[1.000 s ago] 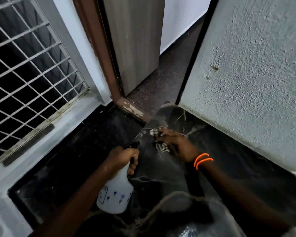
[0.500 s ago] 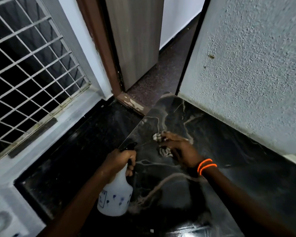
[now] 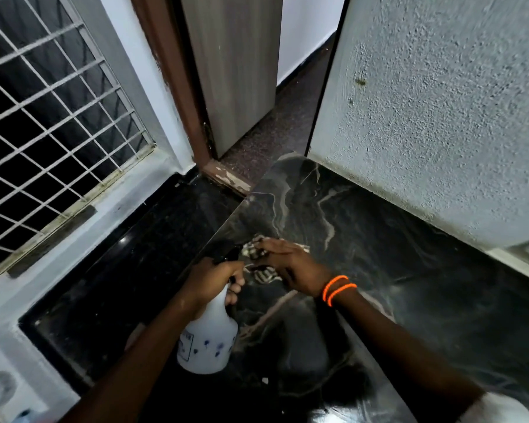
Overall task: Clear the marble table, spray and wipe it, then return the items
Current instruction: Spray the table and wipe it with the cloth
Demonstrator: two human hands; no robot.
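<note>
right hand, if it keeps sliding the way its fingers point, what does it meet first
Probably the left hand on the spray bottle: the right hand, flat on the cloth, points left toward it. Depth is unclear.

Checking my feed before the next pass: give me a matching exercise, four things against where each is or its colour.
Things:
1. spray bottle
2. cloth
3. wristbands
4. window grille

Descriptions:
A. bright orange, on the right wrist
B. pressed flat on the marble table under the right hand
C. white bars, far left
D. white, neck held in the left hand

Pairs: 1-D, 2-B, 3-A, 4-C
</note>
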